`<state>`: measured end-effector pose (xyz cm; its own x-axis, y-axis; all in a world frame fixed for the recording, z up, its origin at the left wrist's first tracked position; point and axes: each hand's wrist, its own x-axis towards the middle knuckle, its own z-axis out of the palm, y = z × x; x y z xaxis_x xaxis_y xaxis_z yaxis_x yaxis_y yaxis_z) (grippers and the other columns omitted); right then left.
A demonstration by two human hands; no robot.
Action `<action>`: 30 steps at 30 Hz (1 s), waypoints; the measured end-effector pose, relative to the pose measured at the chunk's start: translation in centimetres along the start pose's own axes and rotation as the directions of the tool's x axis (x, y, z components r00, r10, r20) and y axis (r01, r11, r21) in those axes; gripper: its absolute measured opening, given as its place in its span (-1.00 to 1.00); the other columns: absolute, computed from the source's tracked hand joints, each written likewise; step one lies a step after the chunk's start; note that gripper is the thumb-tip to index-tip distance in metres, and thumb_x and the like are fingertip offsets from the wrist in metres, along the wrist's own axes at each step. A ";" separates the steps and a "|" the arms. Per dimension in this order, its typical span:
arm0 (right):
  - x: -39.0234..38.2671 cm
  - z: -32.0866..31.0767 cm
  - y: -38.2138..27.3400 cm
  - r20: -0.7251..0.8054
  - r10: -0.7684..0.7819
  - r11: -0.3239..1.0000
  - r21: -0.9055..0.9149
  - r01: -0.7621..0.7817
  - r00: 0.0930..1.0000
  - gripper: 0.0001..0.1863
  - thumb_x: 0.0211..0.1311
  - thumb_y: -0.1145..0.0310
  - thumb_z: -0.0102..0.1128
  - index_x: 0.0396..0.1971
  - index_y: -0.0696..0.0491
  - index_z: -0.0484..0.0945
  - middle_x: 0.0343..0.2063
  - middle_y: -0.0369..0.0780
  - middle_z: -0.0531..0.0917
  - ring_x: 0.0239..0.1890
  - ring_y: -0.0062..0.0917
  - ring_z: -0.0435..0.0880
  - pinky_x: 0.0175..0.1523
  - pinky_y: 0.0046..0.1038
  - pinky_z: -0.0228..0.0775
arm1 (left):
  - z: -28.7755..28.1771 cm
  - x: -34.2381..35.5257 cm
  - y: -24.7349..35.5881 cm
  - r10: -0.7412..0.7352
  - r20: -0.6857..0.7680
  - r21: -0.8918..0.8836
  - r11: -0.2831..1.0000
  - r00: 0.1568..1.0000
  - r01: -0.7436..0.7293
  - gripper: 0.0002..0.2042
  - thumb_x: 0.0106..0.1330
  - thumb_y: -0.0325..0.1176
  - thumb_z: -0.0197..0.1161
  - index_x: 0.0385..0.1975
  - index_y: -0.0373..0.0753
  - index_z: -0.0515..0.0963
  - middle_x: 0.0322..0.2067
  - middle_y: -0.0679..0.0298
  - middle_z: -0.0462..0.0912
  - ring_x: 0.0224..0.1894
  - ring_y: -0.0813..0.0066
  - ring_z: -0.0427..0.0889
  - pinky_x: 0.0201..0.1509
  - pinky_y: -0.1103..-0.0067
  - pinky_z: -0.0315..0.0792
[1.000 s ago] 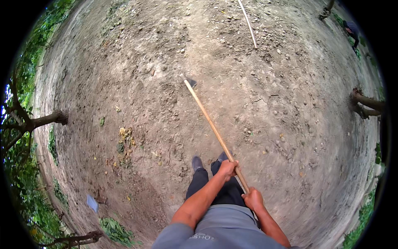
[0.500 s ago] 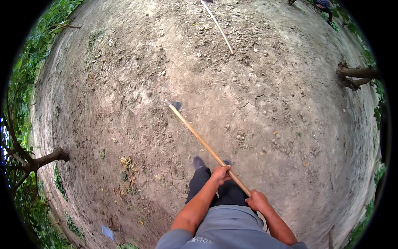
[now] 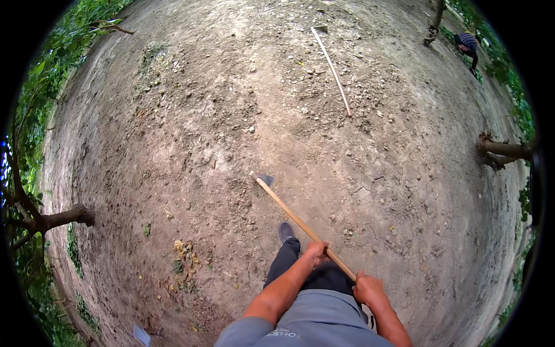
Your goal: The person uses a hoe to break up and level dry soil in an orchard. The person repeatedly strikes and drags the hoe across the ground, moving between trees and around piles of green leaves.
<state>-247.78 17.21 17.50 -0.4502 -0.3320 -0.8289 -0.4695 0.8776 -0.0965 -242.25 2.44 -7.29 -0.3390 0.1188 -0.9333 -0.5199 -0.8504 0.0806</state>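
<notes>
A hoe (image 3: 298, 222) with a long wooden handle slants across in front of me, its dark metal blade at the far end, upper left of my feet. The blade is at or just above the dry soil; I cannot tell if it touches. My left hand (image 3: 317, 253) wraps round the handle about two thirds of the way down. Close to my body, my right hand (image 3: 370, 289) grips the butt end. One grey shoe (image 3: 285, 231) shows to the left of the handle.
Farther ahead a second hoe (image 3: 332, 69) lies on loose clods. Tree trunks stand at the left (image 3: 72, 216) and right (image 3: 503, 150). A person (image 3: 467, 46) bends at the far right. Dry leaves (image 3: 184, 260) and a pale flat object (image 3: 141, 335) lie on the left.
The view has shifted, so the ground ahead, the second hoe and the person sit lower in the picture. My hoe's blade is nearer my feet in the picture. Both hands keep their grip.
</notes>
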 end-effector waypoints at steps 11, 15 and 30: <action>6.5 -7.3 -4.7 0.193 0.024 0.938 0.335 -0.089 0.981 -0.68 -0.10 0.38 0.12 -0.35 0.32 0.49 -0.51 0.05 0.57 -0.39 -0.27 0.60 -0.28 -0.31 0.37 | -1.0 -2.1 11.8 -0.086 -0.048 0.056 0.994 0.995 0.089 -0.81 0.23 -0.23 0.17 -0.31 -0.20 0.44 -0.45 0.28 0.53 -0.48 0.37 0.55 -0.43 0.45 0.43; 9.3 -12.0 -5.7 0.215 0.005 0.953 0.296 -0.070 0.977 -0.67 -0.08 0.33 0.16 -0.40 0.32 0.45 -0.43 0.19 0.56 -0.28 0.00 0.59 -0.15 -0.21 0.40 | -0.1 -1.0 17.2 -0.063 -0.046 0.015 0.998 0.997 0.064 -0.84 0.20 -0.25 0.21 -0.40 -0.18 0.46 -0.49 0.32 0.52 -0.48 0.41 0.54 -0.41 0.46 0.43; 20.9 -30.9 -7.8 0.092 -0.132 0.980 0.163 0.115 0.987 -0.72 -0.10 0.39 0.14 -0.41 0.28 0.42 -0.44 0.18 0.55 -0.29 0.05 0.55 -0.16 -0.13 0.38 | 8.3 1.6 36.9 0.065 -0.127 -0.214 0.973 0.990 -0.092 -0.89 0.07 -0.55 0.15 -0.44 -0.41 0.38 -0.58 0.18 0.45 -0.60 0.30 0.54 -0.56 0.34 0.56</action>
<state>-276.95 -7.27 17.94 -0.3130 -0.4116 -0.8559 -0.3879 0.8780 -0.2803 -268.48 -24.52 -2.89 -0.2699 -0.0030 -0.9629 -0.3069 -0.9476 0.0890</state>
